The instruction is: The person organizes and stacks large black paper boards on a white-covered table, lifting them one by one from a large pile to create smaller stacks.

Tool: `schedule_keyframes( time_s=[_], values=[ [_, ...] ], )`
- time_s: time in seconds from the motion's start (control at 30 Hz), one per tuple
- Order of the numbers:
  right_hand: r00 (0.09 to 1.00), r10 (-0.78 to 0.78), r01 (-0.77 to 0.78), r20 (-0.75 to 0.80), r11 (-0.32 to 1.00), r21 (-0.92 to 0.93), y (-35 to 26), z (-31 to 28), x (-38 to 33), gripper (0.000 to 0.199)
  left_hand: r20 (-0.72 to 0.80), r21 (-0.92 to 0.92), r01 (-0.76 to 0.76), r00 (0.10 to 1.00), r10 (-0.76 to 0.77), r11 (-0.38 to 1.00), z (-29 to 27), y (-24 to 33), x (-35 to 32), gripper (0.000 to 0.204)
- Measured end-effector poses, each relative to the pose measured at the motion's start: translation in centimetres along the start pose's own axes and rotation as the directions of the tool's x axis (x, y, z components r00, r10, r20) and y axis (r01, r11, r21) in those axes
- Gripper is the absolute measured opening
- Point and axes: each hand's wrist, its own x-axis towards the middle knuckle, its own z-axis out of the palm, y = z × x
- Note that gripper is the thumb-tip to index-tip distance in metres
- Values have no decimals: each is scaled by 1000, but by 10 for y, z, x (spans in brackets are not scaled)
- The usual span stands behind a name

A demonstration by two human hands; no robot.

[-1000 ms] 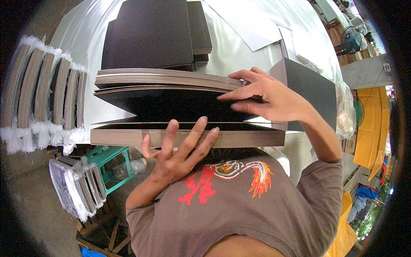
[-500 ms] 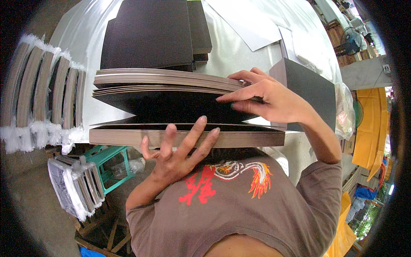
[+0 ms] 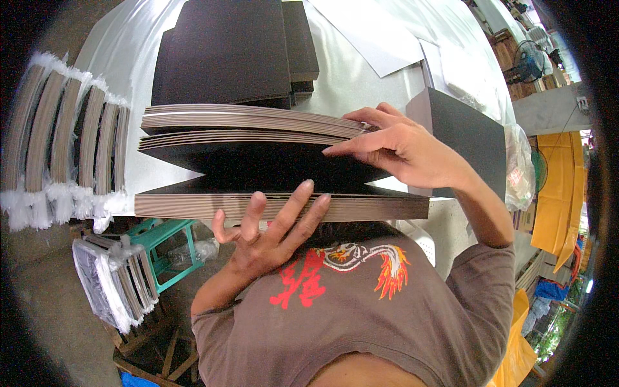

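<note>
A thick bundle of black-faced boards with grey-brown edges is parted into a near pack (image 3: 361, 208) and a far pack (image 3: 245, 122). Between them lies a wide dark gap with black faces. My left hand (image 3: 271, 219) rests against the edges of the near pack, its fingers spread and raised along it. At the right end of the far pack, my right hand (image 3: 406, 145) is closed on the boards, with some fingers over the edges and others at the gap. The far pack is itself split by a narrow slit into two layers.
Beyond the bundle lies a pile of black boards (image 3: 222, 51) on a plastic-covered table (image 3: 361, 84). Wrapped board bundles (image 3: 64, 129) stand at the left. Another black board stack (image 3: 467, 142) is at the right. Below left are a green stool (image 3: 164, 248) and more wrapped boards (image 3: 119, 277).
The boards at the top of the near pack have settled lower, and the dark gap reaches farther down. The right fingers have shifted slightly; the left hand stays nearly in place.
</note>
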Motion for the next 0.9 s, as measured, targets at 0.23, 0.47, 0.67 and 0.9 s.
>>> schedule_keyframes(
  time_s=[0.23, 0.47, 0.67, 0.9],
  values=[
    [999, -4, 3, -42, 1000, -16, -2, 1, -2, 43, 48, -58, 25, 999, -23, 998, 1, 2, 2, 38],
    [1000, -16, 16, 2, 995, 98, 3, 0, 4, 41, -62, -123, 84, 994, -92, 989, 8, 5, -4, 36],
    [999, -45, 45, -26, 999, -4, 5, 3, 0, 39, 11, -20, -3, 1000, 4, 1000, -4, -1, 2, 36],
    [997, -70, 67, -46, 996, -64, -5, 2, -3, 41, 4, -146, 99, 995, -99, 984, 0, 3, 1, 37]
  ],
)
